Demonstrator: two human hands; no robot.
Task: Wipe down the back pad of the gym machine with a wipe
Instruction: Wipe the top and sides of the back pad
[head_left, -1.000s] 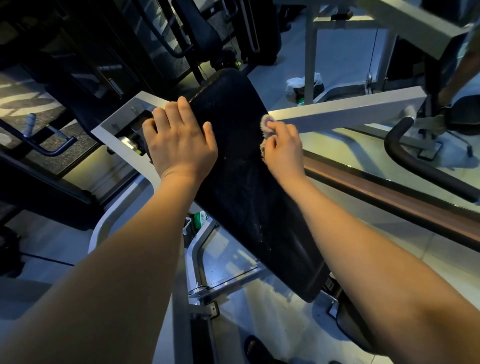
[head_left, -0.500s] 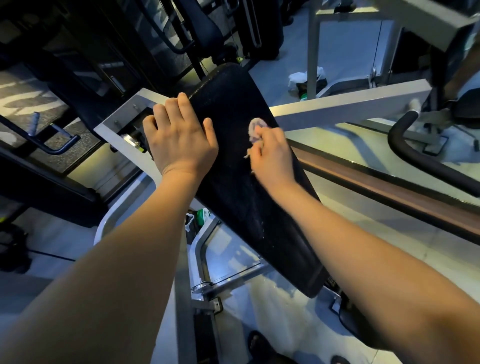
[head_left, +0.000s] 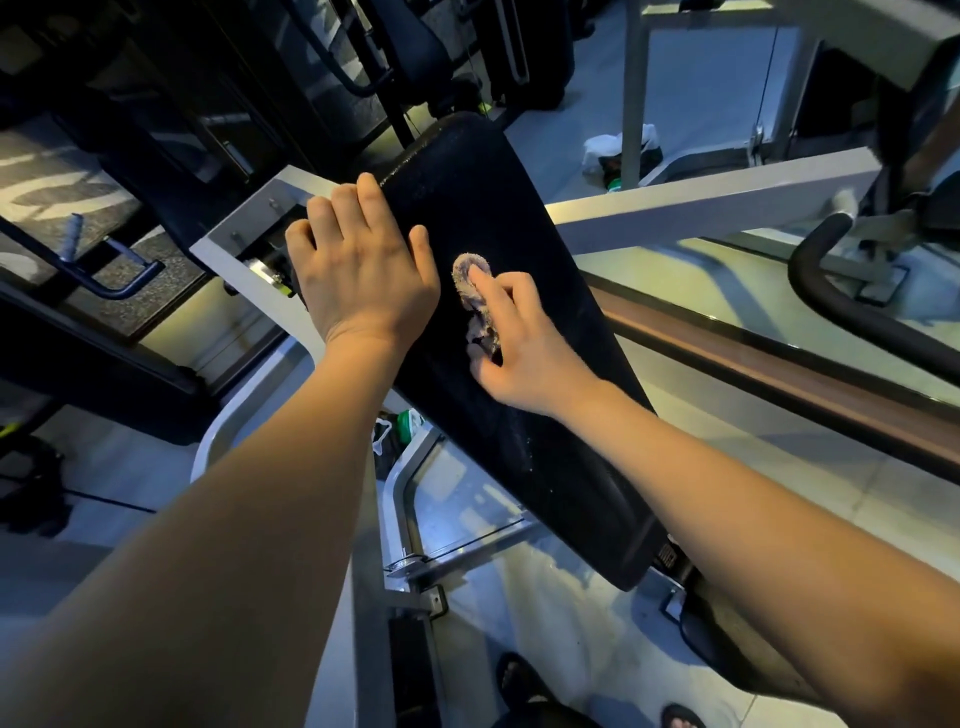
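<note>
Looking down from the head camera, the long black back pad (head_left: 550, 447) slants across the middle. Its long way runs from the far top end, up by the dark machines, down to the near bottom end, low on the right. Its wide face looks up at the person, so it is easy to reach.

The left hand (head_left: 358, 280) lies flat on the pad's upper left edge, fingers straight, holding nothing. I think it is there to steady the pad while the other hand rubs.

The right hand (head_left: 524, 348) is on the upper middle of the pad, just beside the left thumb. It pinches the small scrunched wipe (head_left: 475, 296) between thumb and pointer finger, and the pointer presses it down onto the pad. The wipe is a thin lump. Its long way goes almost the same way as the pad's. A white frame bar (head_left: 717, 202) crosses behind the pad.
</note>
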